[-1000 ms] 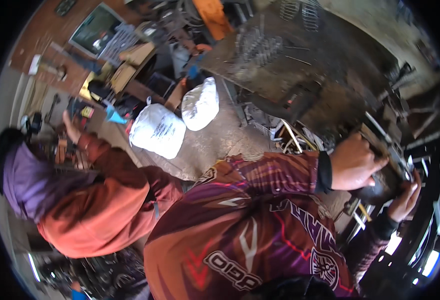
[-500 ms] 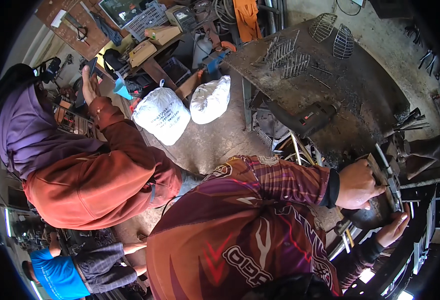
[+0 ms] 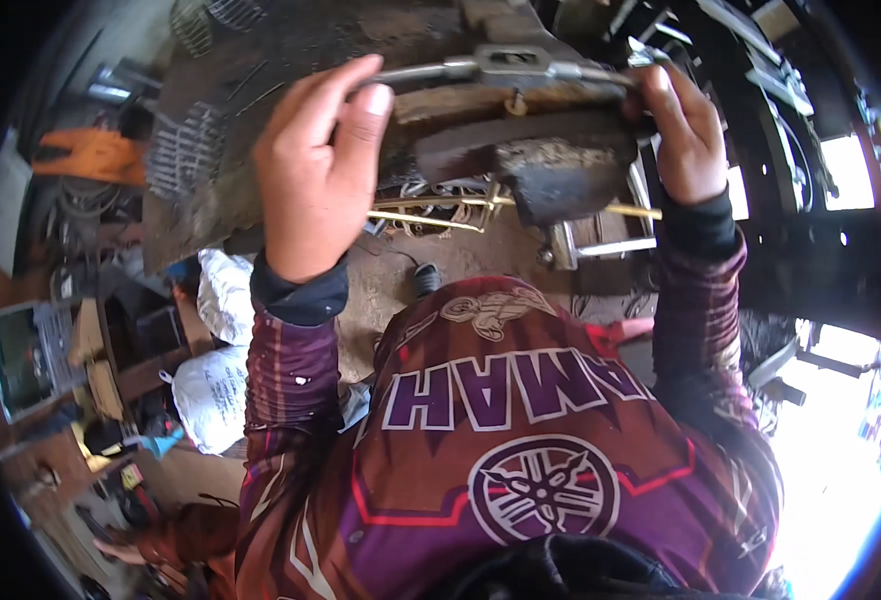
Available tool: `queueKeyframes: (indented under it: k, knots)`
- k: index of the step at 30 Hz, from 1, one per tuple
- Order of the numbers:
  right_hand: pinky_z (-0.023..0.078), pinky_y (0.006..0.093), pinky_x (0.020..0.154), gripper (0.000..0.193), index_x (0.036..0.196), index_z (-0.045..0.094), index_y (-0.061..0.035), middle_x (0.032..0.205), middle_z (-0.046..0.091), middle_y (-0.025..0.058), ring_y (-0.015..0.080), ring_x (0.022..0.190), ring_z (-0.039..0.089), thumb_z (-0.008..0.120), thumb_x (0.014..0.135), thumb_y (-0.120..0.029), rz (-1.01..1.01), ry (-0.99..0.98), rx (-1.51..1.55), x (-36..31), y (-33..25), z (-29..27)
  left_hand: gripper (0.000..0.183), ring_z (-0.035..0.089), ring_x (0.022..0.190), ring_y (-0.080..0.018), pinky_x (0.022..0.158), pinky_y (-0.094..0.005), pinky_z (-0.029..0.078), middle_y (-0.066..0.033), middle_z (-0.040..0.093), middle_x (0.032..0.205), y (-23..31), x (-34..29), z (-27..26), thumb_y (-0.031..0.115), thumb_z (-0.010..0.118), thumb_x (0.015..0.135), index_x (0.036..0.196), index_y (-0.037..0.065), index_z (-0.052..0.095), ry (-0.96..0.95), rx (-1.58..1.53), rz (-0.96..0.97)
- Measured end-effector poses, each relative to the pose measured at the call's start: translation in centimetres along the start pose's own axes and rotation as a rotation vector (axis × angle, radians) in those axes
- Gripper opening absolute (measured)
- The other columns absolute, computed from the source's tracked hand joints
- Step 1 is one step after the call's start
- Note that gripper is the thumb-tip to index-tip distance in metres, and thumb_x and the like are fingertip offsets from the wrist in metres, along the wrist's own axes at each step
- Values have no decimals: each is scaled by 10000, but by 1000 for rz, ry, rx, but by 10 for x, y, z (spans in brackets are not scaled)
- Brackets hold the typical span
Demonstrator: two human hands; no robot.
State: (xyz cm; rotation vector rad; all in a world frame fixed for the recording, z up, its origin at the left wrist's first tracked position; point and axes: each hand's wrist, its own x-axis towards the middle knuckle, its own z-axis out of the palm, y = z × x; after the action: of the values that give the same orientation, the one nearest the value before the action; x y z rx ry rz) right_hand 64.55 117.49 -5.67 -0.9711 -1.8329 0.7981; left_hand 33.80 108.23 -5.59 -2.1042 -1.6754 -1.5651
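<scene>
A grey metal tap wrench (image 3: 513, 64) with a slotted middle lies crosswise at the top of the view. My left hand (image 3: 315, 165) is closed on the left end of its handle, thumb and fingers at the bar. The fingers of my right hand (image 3: 687, 135) close around the right end, partly hidden in shadow. Beneath the wrench's middle stands a small brass-coloured pin (image 3: 516, 102), beside a rough brown edge. Nearer to me is a dark, worn metal block (image 3: 565, 165), which looks like part of a vise.
A dark workbench (image 3: 290, 30) carries wire racks (image 3: 185, 150). White sacks (image 3: 210, 395) stand on the floor at left, near an orange cloth (image 3: 90, 155). Metal bars and framing (image 3: 780, 90) fill the right. A co-worker's hand and sleeve (image 3: 175, 540) show at lower left.
My view has swung toward the bench, so the wrench now lies crosswise. My left hand, earlier a fist near its middle, is now at the left end; my right hand stays at the other end.
</scene>
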Motion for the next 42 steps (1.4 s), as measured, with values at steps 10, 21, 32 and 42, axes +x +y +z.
queueKeyframes:
  k: [10, 21, 32, 42]
  knots:
    - [436, 284, 682, 344, 1031, 683, 11, 785, 594, 28, 100, 726, 517, 539, 1084, -297, -17, 8, -315, -13, -12, -11, 290, 658, 848, -107, 771, -258, 504, -40, 728, 938, -28, 14, 16, 271, 647, 1030, 1174, 37, 742, -196, -432, -333]
    - [418, 408, 428, 382, 708, 547, -59, 544, 490, 71, 257, 418, 510, 630, 1008, -281, -270, 115, -530, -65, -81, 50, 367, 517, 742, -49, 631, -199, 408, 41, 617, 892, -37, 97, 99, 284, 595, 1061, 1327, 39, 654, -493, -754, -518]
    - [468, 399, 497, 528, 781, 656, -31, 595, 591, 117, 238, 514, 616, 546, 1042, -477, -151, 58, -369, -37, -74, 18, 280, 618, 822, -140, 749, -282, 509, -36, 668, 921, 17, 83, 62, 212, 647, 1009, 1176, -11, 670, -69, -200, 190]
    - [530, 459, 963, 348, 1180, 718, -74, 1234, 670, 166, 376, 1085, 654, 674, 837, -112, -714, -428, -626, 126, 3, 19, 205, 639, 1169, -275, 1058, -459, 369, -22, 735, 1130, 76, -4, 40, 323, 780, 865, 935, 131, 771, -194, 92, 465]
